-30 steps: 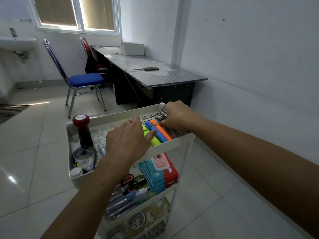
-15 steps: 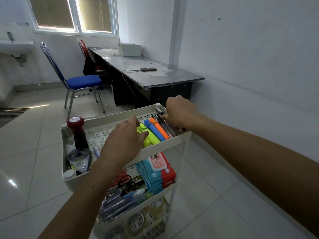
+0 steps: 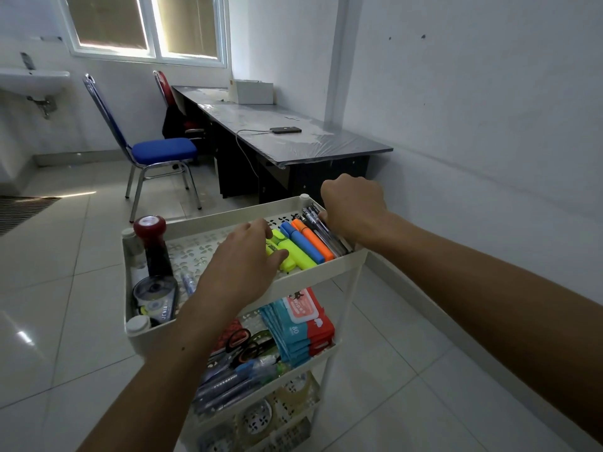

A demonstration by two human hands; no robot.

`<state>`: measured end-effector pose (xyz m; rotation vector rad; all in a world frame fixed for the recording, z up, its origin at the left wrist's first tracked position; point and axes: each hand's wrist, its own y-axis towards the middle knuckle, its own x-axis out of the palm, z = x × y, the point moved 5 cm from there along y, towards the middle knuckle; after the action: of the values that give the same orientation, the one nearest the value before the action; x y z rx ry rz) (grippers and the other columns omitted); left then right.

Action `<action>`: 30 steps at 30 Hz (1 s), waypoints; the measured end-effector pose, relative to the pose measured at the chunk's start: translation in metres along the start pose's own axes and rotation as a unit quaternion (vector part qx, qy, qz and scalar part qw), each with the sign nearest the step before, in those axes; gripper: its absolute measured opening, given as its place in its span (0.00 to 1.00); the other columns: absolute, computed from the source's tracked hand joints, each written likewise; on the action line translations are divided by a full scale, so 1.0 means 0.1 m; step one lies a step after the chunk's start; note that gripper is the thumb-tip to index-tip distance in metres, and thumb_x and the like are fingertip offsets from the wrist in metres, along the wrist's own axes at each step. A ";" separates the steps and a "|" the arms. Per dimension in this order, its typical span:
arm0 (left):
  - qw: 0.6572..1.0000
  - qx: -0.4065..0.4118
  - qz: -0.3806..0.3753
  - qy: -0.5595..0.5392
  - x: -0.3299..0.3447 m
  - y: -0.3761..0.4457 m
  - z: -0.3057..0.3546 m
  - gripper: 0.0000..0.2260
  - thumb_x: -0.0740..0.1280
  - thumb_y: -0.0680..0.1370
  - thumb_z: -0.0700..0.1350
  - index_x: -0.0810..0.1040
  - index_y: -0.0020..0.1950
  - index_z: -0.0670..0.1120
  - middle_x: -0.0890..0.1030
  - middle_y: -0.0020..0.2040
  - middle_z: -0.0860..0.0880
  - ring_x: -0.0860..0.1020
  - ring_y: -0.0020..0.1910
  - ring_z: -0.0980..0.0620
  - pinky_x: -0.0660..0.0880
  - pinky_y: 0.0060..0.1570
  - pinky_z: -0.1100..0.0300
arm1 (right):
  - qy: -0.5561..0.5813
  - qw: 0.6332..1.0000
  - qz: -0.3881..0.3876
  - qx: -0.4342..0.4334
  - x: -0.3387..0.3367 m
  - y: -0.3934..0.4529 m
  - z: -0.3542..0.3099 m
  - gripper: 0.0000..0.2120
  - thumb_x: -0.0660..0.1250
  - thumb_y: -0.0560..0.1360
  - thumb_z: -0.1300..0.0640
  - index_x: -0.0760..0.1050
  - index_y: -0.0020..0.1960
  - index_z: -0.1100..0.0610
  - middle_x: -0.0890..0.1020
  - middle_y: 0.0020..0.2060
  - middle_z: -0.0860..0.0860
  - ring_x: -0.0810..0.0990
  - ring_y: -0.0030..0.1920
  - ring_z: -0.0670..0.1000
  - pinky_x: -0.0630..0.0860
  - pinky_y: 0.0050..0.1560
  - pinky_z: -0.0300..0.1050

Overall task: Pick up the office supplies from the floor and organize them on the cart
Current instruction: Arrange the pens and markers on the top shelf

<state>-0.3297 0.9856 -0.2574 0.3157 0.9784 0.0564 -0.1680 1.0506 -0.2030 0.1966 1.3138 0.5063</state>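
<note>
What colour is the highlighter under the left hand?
Neon yellow highlighter, under the left hand; head view.

The cart [image 3: 153,334] top tray's perforated middle lies open between the red-capped bottle [image 3: 153,246] and the highlighters [image 3: 300,246].

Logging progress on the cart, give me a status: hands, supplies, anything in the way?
Left hand on the yellow highlighter, top tray. Right hand closed over the pens. Blue highlighter and orange one lined up between. Nothing blocking.
</note>
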 end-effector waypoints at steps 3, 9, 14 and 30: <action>0.999 -0.026 0.005 0.039 0.01 0.01 -0.03 0.19 0.66 0.78 0.58 0.71 0.63 0.47 0.76 0.56 0.47 0.75 0.53 0.48 0.74 0.50 0.52 | 0.027 0.999 -0.013 0.014 0.03 0.01 0.03 0.04 0.68 0.77 0.54 0.74 0.47 0.53 0.73 0.38 0.51 0.75 0.38 0.54 0.68 0.37 0.46; 0.998 -0.040 -0.026 0.032 0.03 0.03 -0.06 0.22 0.69 0.76 0.57 0.72 0.66 0.47 0.74 0.60 0.48 0.75 0.56 0.49 0.75 0.55 0.49 | 0.114 0.991 -0.055 -0.051 0.09 -0.04 -0.10 0.08 0.66 0.78 0.51 0.81 0.53 0.51 0.81 0.45 0.49 0.80 0.42 0.51 0.74 0.37 0.44; 0.998 -0.042 -0.039 -0.007 0.04 0.03 -0.08 0.20 0.72 0.75 0.56 0.74 0.62 0.49 0.73 0.57 0.50 0.76 0.51 0.51 0.77 0.53 0.49 | 0.169 0.978 -0.053 -0.113 0.10 -0.12 -0.27 0.09 0.65 0.78 0.48 0.80 0.55 0.48 0.78 0.52 0.47 0.79 0.48 0.50 0.74 0.40 0.46; 0.996 -0.078 -0.028 -0.028 0.04 0.02 -0.15 0.19 0.72 0.75 0.54 0.73 0.60 0.48 0.79 0.49 0.48 0.78 0.47 0.49 0.78 0.50 0.47 | 0.079 0.961 -0.183 -0.190 0.21 0.07 -0.60 0.20 0.63 0.77 0.40 0.77 0.63 0.50 0.68 0.60 0.51 0.61 0.60 0.53 0.59 0.60 0.54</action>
<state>-0.3396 0.9916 -0.2672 0.1454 0.9208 0.0731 -0.2234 1.0580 -0.2338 -0.4068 1.3416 0.4529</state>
